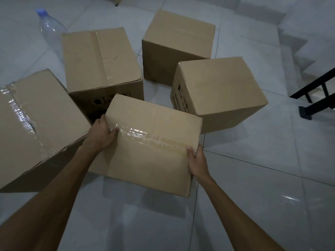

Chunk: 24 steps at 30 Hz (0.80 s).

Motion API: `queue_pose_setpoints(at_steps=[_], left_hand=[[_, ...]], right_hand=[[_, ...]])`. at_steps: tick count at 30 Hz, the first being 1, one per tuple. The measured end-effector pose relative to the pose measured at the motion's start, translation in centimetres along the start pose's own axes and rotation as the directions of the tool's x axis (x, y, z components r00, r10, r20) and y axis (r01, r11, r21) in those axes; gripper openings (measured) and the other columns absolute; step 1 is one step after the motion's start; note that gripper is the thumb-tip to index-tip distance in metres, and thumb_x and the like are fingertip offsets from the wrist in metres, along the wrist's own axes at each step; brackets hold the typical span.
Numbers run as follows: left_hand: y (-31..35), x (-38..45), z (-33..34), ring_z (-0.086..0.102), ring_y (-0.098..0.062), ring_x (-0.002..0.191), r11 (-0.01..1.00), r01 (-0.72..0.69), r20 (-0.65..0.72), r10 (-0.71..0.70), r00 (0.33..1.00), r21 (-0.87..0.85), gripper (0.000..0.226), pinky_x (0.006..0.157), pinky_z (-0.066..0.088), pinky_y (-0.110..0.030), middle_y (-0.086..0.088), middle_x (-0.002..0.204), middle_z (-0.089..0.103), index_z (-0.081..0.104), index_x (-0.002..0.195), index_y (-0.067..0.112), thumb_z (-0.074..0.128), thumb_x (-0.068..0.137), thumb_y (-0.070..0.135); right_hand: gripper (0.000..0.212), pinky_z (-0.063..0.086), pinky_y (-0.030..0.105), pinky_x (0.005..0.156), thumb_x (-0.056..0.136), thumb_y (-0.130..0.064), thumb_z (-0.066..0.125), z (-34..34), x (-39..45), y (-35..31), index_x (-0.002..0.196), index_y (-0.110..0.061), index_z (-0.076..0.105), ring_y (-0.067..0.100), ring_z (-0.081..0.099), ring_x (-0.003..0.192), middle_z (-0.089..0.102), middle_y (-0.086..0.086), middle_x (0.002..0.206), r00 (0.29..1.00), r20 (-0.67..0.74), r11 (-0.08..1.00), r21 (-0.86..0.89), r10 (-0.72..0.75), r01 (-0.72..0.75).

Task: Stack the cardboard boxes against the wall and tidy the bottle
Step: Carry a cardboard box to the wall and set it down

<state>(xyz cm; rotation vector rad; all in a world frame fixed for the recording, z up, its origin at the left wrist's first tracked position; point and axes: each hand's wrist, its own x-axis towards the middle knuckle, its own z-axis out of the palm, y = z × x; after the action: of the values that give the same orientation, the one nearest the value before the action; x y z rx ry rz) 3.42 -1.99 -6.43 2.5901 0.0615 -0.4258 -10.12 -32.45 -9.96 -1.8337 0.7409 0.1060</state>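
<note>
Several brown cardboard boxes stand on the white tiled floor. The nearest box, taped across its top, is gripped on both sides: my left hand holds its left edge and my right hand holds its right edge. A larger box lies at the left. Behind stand a taped box, a far box and a box at the right with printed marks on its side. A clear plastic bottle with a pale blue cap stands upright at the far left, behind the taped box.
A white staircase descends at the upper right. A black metal railing stands at the right edge. Open tiled floor stretches on the near right. A dark furniture leg shows at the top edge.
</note>
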Motion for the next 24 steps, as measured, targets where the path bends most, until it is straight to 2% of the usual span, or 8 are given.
queue_pose_setpoints(at_steps=[3, 8, 14, 17, 21, 24], left_hand=[[0.5, -0.9, -0.1, 0.052, -0.043, 0.115, 0.999, 0.017, -0.011, -0.017, 1.0, -0.031, 0.06, 0.095, 0.046, -0.054, -0.026, 0.133, 0.049, 0.038, 0.137, 0.002, 0.064, 0.092, 0.032], [1.7, -3.3, -1.4, 0.055, -0.038, 0.113, 0.993, 0.033, -0.009, -0.034, 0.999, -0.117, 0.057, 0.092, 0.05, -0.051, -0.021, 0.131, 0.053, 0.043, 0.134, 0.007, 0.069, 0.088, 0.03], [4.3, -7.5, -5.3, 0.053, -0.036, 0.122, 0.958, 0.109, 0.011, -0.11, 0.994, -0.266, 0.069, 0.098, 0.049, -0.053, -0.018, 0.136, 0.052, 0.038, 0.14, 0.004, 0.073, 0.085, 0.023], [5.9, -9.9, -8.5, 0.057, -0.033, 0.118, 0.941, 0.136, 0.031, -0.133, 0.991, -0.309, 0.07, 0.092, 0.053, -0.051, -0.014, 0.134, 0.056, 0.042, 0.138, 0.008, 0.076, 0.081, 0.03], [8.5, -12.2, -13.2, 0.059, -0.029, 0.114, 0.935, 0.142, 0.027, -0.141, 0.99, -0.325, 0.082, 0.088, 0.056, -0.051, -0.009, 0.129, 0.058, 0.046, 0.134, 0.013, 0.076, 0.068, 0.051], [12.7, -14.0, -17.4, 0.058, -0.028, 0.114, 0.937, 0.108, -0.023, -0.123, 0.992, -0.331, 0.08, 0.09, 0.054, -0.05, -0.009, 0.13, 0.058, 0.045, 0.136, 0.01, 0.079, 0.072, 0.044]], right_hand=[[0.05, 0.042, 0.025, 0.083, 0.095, -0.044, 0.054, -0.1, -0.5, -0.8, 0.137, -0.021, 0.04, 0.016, 0.059, 0.103, 0.061, -0.003, 0.118, 0.999, -0.021, 0.999, 0.026, 0.033, -0.032], [0.055, 0.04, 0.022, 0.081, 0.091, -0.038, 0.064, -1.8, -2.6, -2.9, 0.134, -0.015, 0.04, 0.015, 0.056, 0.097, 0.059, -0.002, 0.114, 0.996, -0.053, 0.996, 0.053, 0.074, -0.071], [0.055, 0.04, 0.021, 0.082, 0.09, -0.032, 0.067, -5.6, -6.5, -7.9, 0.136, -0.016, 0.041, 0.012, 0.055, 0.094, 0.057, -0.006, 0.108, 0.995, -0.062, 0.995, 0.063, 0.075, -0.071], [0.057, 0.04, 0.019, 0.08, 0.089, -0.03, 0.068, -7.9, -8.5, -11.1, 0.137, -0.018, 0.04, 0.009, 0.056, 0.091, 0.059, -0.006, 0.108, 0.995, -0.067, 0.996, 0.053, 0.07, -0.067], [0.057, 0.041, 0.019, 0.08, 0.088, -0.032, 0.07, -11.5, -11.0, -16.0, 0.136, -0.019, 0.042, 0.009, 0.057, 0.092, 0.06, -0.007, 0.108, 0.993, -0.083, 0.995, 0.068, 0.078, -0.072], [0.057, 0.04, 0.022, 0.082, 0.088, -0.034, 0.068, -14.5, -12.5, -20.5, 0.137, -0.018, 0.043, 0.012, 0.055, 0.096, 0.057, -0.006, 0.11, 0.993, -0.091, 0.995, 0.062, 0.081, -0.075]])
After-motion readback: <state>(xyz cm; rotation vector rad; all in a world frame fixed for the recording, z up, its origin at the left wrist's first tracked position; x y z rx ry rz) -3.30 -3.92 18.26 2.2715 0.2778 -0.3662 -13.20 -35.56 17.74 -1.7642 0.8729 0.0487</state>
